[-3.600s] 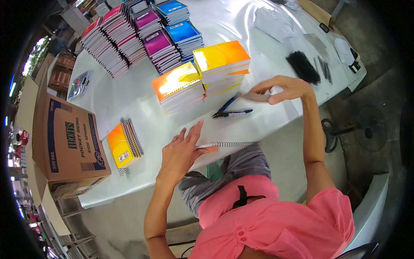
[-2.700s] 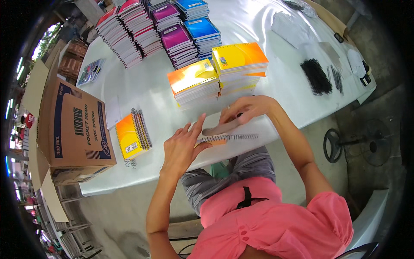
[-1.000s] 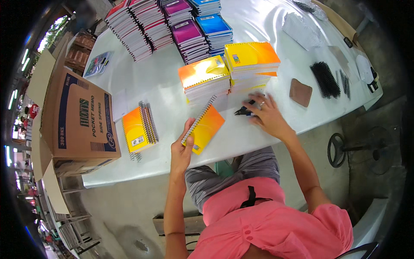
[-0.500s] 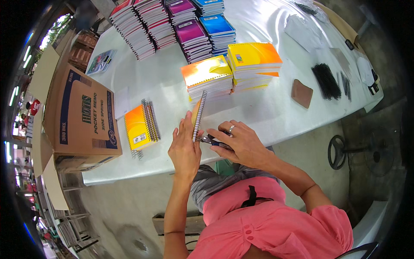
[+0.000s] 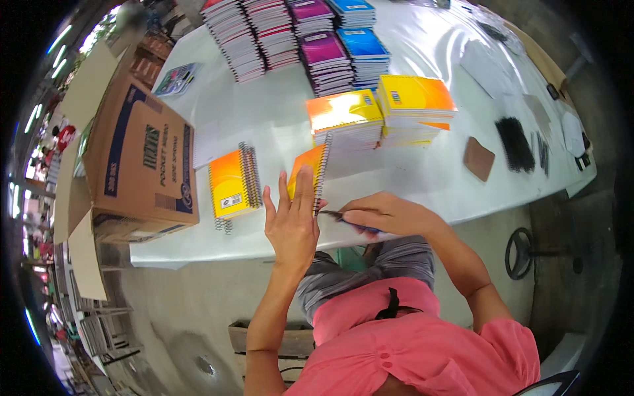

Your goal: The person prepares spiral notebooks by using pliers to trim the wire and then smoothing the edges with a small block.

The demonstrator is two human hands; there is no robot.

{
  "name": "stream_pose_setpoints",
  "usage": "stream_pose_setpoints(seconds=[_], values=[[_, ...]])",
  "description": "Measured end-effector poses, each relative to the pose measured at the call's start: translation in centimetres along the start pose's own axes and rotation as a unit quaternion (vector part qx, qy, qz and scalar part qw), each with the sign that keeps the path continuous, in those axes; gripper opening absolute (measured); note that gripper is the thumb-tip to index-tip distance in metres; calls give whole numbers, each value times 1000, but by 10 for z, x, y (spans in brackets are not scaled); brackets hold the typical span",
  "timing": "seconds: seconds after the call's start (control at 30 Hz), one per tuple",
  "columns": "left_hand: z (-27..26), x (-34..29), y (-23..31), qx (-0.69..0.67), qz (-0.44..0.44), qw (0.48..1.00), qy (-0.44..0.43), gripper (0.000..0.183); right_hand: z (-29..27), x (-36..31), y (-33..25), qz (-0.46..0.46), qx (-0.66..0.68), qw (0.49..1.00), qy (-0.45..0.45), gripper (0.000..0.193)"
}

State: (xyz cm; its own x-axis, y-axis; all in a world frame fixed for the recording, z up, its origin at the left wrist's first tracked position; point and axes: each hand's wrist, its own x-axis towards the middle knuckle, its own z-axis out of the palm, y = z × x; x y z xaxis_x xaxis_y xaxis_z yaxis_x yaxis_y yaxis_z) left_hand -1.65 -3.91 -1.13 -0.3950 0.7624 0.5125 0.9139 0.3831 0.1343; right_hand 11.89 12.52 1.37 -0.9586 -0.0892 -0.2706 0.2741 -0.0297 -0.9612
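Observation:
My left hand [image 5: 290, 221] holds a small spiral notebook [image 5: 308, 160] with a yellow-orange cover, fingers stretched along that cover. The notebook tilts up from the table, its dark wire coil on the right side. In my right hand [image 5: 389, 214] is a pair of pliers [image 5: 332, 214] with dark handles, its tip close to the coil's lower end. Whether the jaws touch the wire cannot be made out. To the left lies a small pile of similar notebooks [image 5: 228, 188], coils facing right. Stacks of yellow-orange notebooks [image 5: 416, 94] stand just beyond my hands.
An open cardboard box [image 5: 142, 158] stands at the left. Red, purple and blue notebook stacks [image 5: 363, 43] rise at the back of the white table [image 5: 264, 244]. On the right lie a brown block [image 5: 479, 158], a bundle of black coils [image 5: 515, 144] and loose sheets.
My left hand has tilted the notebook so more of its cover shows, with fingers now spread across it. My right hand and the pliers have turned flatter. The whole view has shifted slightly.

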Motion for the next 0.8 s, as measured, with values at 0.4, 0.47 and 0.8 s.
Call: stream_pose_setpoints(seconds=[0.4,0.47,0.8], values=[[-17,-1,-130,113,-93,989,-9,64,-49,-5,71,-50,-562,719,406,32],[-19,-2,-140,54,-115,992,-11,62,-49,-6,69,-68,-642,662,380,43],[-35,24,-141,-565,-177,804,52,52,18,142,-32,-240,-77,959,132,56]])
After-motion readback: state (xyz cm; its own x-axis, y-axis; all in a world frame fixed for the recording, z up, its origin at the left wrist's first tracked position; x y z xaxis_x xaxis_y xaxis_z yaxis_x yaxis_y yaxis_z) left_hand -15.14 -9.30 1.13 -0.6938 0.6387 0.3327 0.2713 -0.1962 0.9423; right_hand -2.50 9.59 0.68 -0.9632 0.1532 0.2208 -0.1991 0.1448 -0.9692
